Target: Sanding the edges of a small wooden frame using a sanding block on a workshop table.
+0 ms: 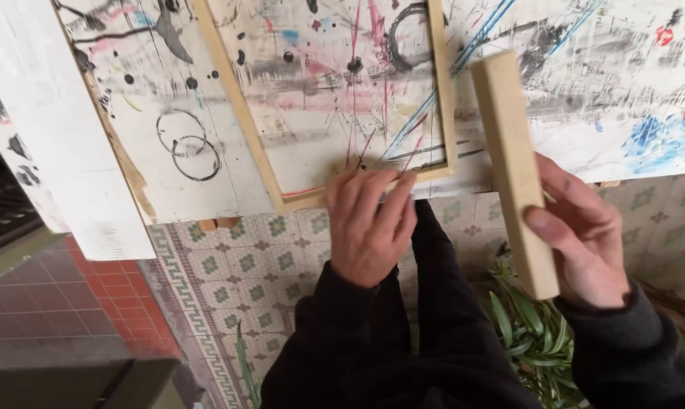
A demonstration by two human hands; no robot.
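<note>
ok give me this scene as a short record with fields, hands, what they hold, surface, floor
left hand: fingers pressed on the bottom rail of the wooden frame
right hand: gripping a pale wooden block, held upright and slightly tilted
frame position: lying flat on the paint-stained board, near its front edge
board marks: black rings, red and blue streaks, dark spatters
floor: patterned tiles below the board, red tiles to the left
nearby: green leaves under the right hand
sleeves: dark
</note>
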